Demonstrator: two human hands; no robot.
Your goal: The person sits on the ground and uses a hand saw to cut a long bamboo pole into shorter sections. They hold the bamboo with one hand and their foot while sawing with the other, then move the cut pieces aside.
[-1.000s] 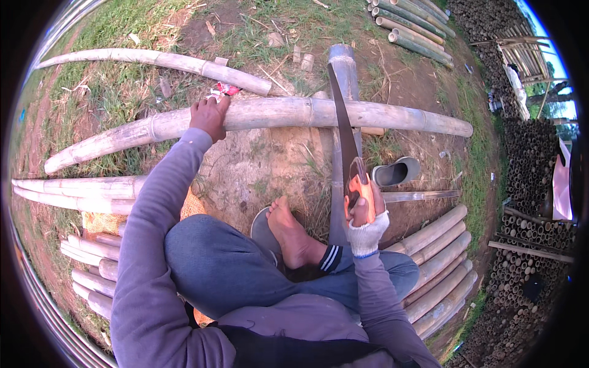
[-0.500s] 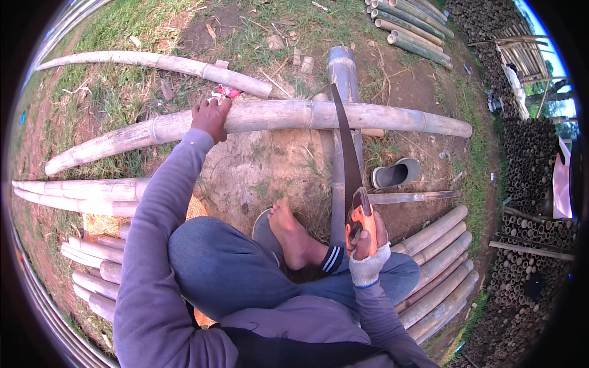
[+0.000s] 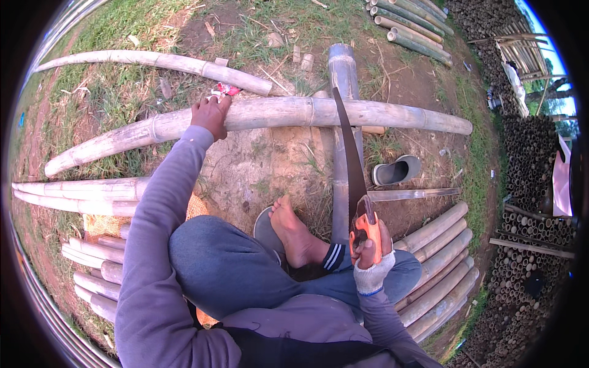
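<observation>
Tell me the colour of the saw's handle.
The saw's handle is orange, showing best in the head view.

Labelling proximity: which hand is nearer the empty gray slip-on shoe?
Right: right hand, on the handsaw handle, is below the shoe in view; left hand, on the bamboo pole, is farther, up-left.

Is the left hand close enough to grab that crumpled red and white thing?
Probably yes. The left hand rests on the big bamboo pole, and the crumpled red and white thing lies just beyond it, with nothing visible blocking the way.
</observation>
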